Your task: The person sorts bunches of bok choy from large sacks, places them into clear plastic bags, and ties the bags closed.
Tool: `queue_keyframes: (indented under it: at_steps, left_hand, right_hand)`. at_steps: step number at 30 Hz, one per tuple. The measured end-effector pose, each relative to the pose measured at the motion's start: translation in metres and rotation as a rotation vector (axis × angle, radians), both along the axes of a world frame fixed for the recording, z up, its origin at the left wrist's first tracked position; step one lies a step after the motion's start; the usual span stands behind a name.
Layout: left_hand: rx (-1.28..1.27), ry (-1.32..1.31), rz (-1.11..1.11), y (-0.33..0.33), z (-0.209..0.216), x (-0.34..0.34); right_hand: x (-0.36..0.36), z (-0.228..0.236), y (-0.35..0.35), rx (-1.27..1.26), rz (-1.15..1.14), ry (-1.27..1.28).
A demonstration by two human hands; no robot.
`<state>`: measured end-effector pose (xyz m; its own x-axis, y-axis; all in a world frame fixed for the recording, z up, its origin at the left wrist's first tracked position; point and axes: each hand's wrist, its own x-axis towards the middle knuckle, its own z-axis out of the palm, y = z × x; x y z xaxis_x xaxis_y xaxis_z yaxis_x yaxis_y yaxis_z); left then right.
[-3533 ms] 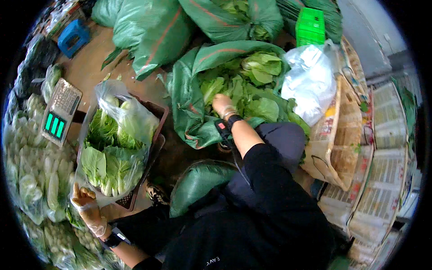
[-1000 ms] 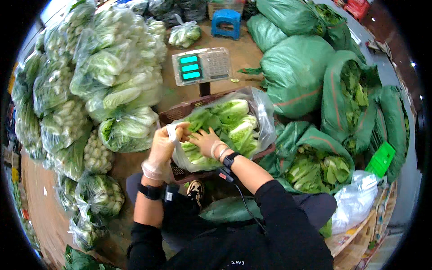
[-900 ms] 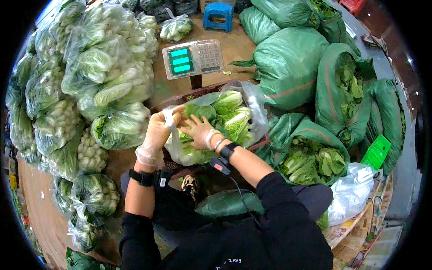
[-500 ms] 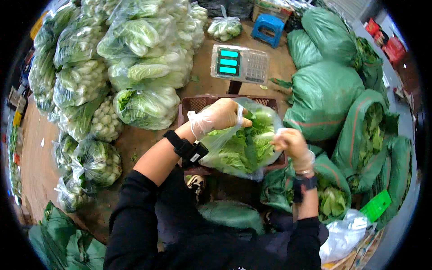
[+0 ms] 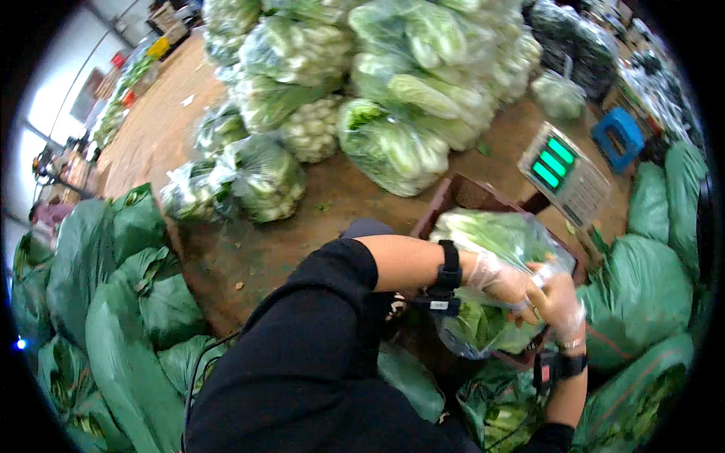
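A clear plastic bag of leafy greens [image 5: 483, 326] sits in a brown plastic crate [image 5: 447, 198], right of the middle. My left hand [image 5: 504, 285], in a thin clear glove, is closed on the gathered plastic above the greens. Right beside it, my right hand [image 5: 560, 303], gloved too, pinches the same bunched part, and the fingers of both hands meet there. Between the fingers the twisted plastic shows whitish; its exact form is hard to make out. Just beyond the crate stands a scale [image 5: 565, 175] with a lit green display.
Clear bags of cabbage [image 5: 393, 147] are stacked high at the far side, with smaller bags [image 5: 264, 177] to their left. Green woven sacks [image 5: 638, 291] crowd the right, and more sacks [image 5: 117, 302] the left. A blue stool [image 5: 619, 140] stands behind the scale.
My view has swung to the left, so everything lies further right. My hands, apart before on the bag's edges, have come together at its gathered top.
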<state>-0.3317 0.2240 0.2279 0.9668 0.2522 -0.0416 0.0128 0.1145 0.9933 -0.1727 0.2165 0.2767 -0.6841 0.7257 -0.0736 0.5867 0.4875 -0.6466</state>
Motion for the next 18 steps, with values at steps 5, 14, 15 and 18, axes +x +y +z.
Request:
queue_keyframes:
  at_steps: [5, 14, 15, 18]
  left_hand:
    - [0.719, 0.517, 0.409, 0.031, -0.007, -0.006]
    - [1.220, 0.333, 0.556, 0.071, -0.053, 0.019]
    - [1.017, 0.483, 0.445, 0.073, -0.068, 0.021]
    - [1.450, 0.514, 1.013, 0.041, -0.073, 0.043]
  right_hand:
    - [0.024, -0.072, -0.054, 0.165, -0.451, 0.288]
    - [-0.032, -0.096, -0.020, -1.248, -0.066, 2.089]
    - [-0.044, -0.087, -0.009, -1.231, 0.073, 2.116]
    - [-0.063, -0.084, 0.019, -0.915, 0.125, 2.158]
